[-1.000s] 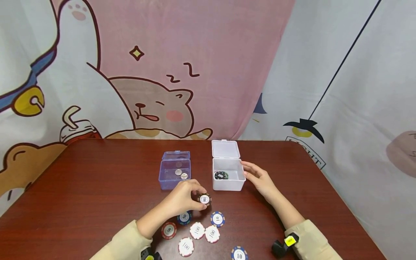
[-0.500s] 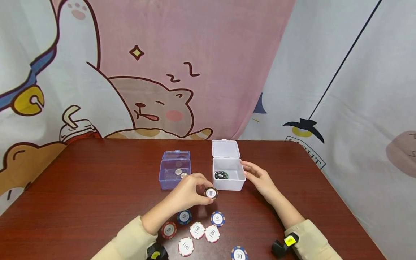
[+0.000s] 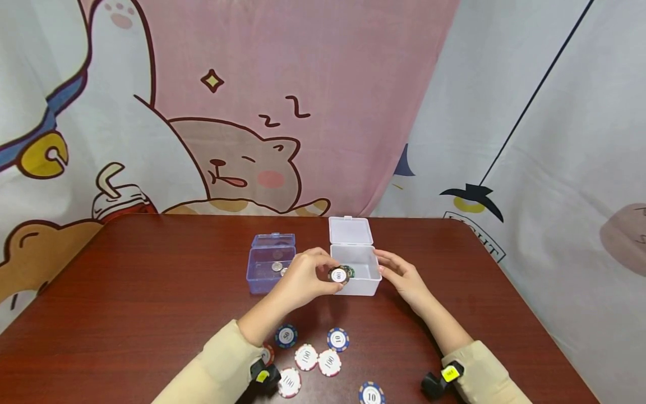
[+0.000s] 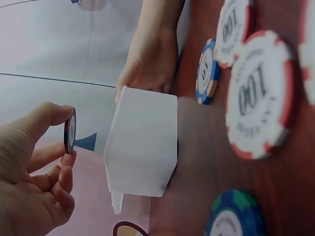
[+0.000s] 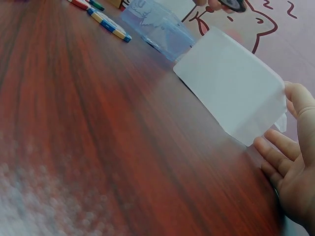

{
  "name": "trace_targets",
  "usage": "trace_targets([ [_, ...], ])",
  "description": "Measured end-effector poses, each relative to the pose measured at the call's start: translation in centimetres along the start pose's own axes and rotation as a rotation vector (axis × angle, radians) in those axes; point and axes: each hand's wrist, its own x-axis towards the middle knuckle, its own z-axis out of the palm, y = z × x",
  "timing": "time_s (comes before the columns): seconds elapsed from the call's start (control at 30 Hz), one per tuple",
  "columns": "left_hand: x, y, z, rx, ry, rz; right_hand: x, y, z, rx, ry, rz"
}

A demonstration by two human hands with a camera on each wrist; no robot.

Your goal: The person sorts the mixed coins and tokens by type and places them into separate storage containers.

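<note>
My left hand (image 3: 309, 279) pinches a black poker chip (image 3: 338, 275) marked 100 by its edge, just over the front left rim of the open white box (image 3: 370, 287). In the left wrist view the black chip (image 4: 70, 130) stands on edge between thumb and fingers (image 4: 45, 114), beside the white box (image 4: 142, 142). Another dark chip (image 3: 349, 271) lies inside the box, mostly hidden. My right hand (image 3: 404, 278) rests with straight fingers against the box's right wall; its fingers (image 5: 290, 162) show beside the white box (image 5: 231, 91) in the right wrist view.
An open blue box (image 3: 267, 268) with coins (image 3: 276, 266) stands left of the white one. Several loose chips lie near the table's front edge, among them a blue 50 (image 3: 286, 335), a blue 10 (image 3: 337, 339) and white 100s (image 3: 330, 362). Curtains hang behind the table (image 3: 126, 292).
My left hand lifted the black chip from among the loose chips and carried it up and right to the white box's rim. The right hand stayed on the box.
</note>
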Motion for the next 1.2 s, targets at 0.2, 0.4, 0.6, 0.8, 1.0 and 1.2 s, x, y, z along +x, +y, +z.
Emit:
trace_targets([
  [0.2, 1.1, -0.3, 0.5, 0.016, 0.031, -0.019, 0.0, 0.1, 0.0, -0.004, 0.003, 0.007],
  [0.4, 2.0, -0.9, 1.3, 0.035, 0.056, -0.038, 0.0, 0.1, 0.1, -0.003, 0.004, 0.01],
  [0.6, 2.6, -1.4, 2.1, 0.076, 0.063, -0.061, -0.2, -1.0, 0.2, -0.007, -0.001, 0.02],
  [0.8, 3.3, -1.6, 2.9, 0.141, 0.067, -0.085, -0.6, -3.0, 0.6, -0.029, -0.004, 0.034],
  [1.0, 3.8, -2.1, 3.3, 0.179, 0.07, -0.123, -0.6, -3.2, 0.7, -0.022, -0.004, 0.036],
  [1.2, 3.8, -2.7, 3.6, 0.221, 0.086, -0.14, -0.1, -0.8, 0.2, 0.002, 0.001, 0.03],
])
